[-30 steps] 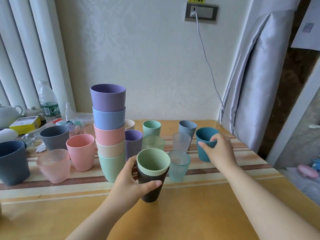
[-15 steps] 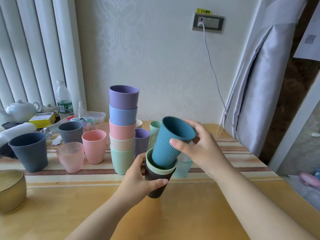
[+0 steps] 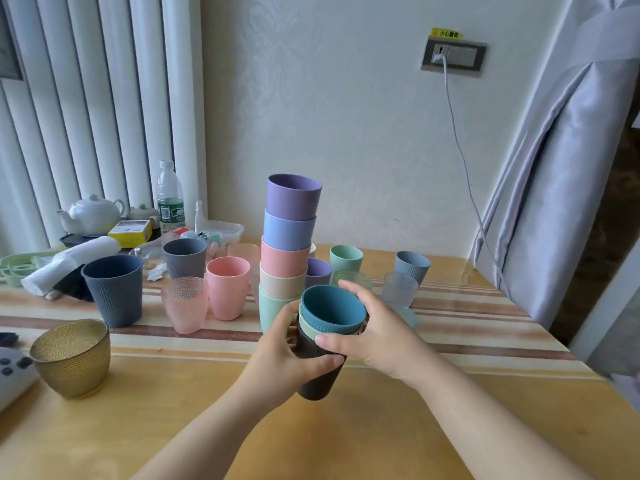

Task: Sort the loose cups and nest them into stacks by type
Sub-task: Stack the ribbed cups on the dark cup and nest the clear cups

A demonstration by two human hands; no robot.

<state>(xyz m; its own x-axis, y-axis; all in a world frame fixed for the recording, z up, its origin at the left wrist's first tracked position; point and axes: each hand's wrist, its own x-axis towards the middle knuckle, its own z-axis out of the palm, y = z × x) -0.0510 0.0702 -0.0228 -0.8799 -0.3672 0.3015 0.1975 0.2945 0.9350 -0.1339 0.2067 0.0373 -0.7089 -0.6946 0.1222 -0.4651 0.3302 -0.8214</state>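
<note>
I see two bare hands meeting over a yellow table, both around one small nest of ribbed cups. My left hand wraps the dark cup at the bottom of the nest, thumb across its front and fingers curled behind, clamped on it. A pale green cup sits inside the dark one, only its rim showing. A teal cup sits inside the green one, upright, mouth open to the camera. My right hand closes around the teal cup's rim from the right, thumb on the near side just below the rim, fingers reaching over the far edge. The nest is lifted off the table or resting on it; I cannot tell which.

Just behind the hands stands a tall stack of five smooth cups: mint, cream, pink, blue, purple on top. Loose cups stand around it on a striped mat: a pink cup, a clear pink glass, a navy cup, a grey cup.
</note>
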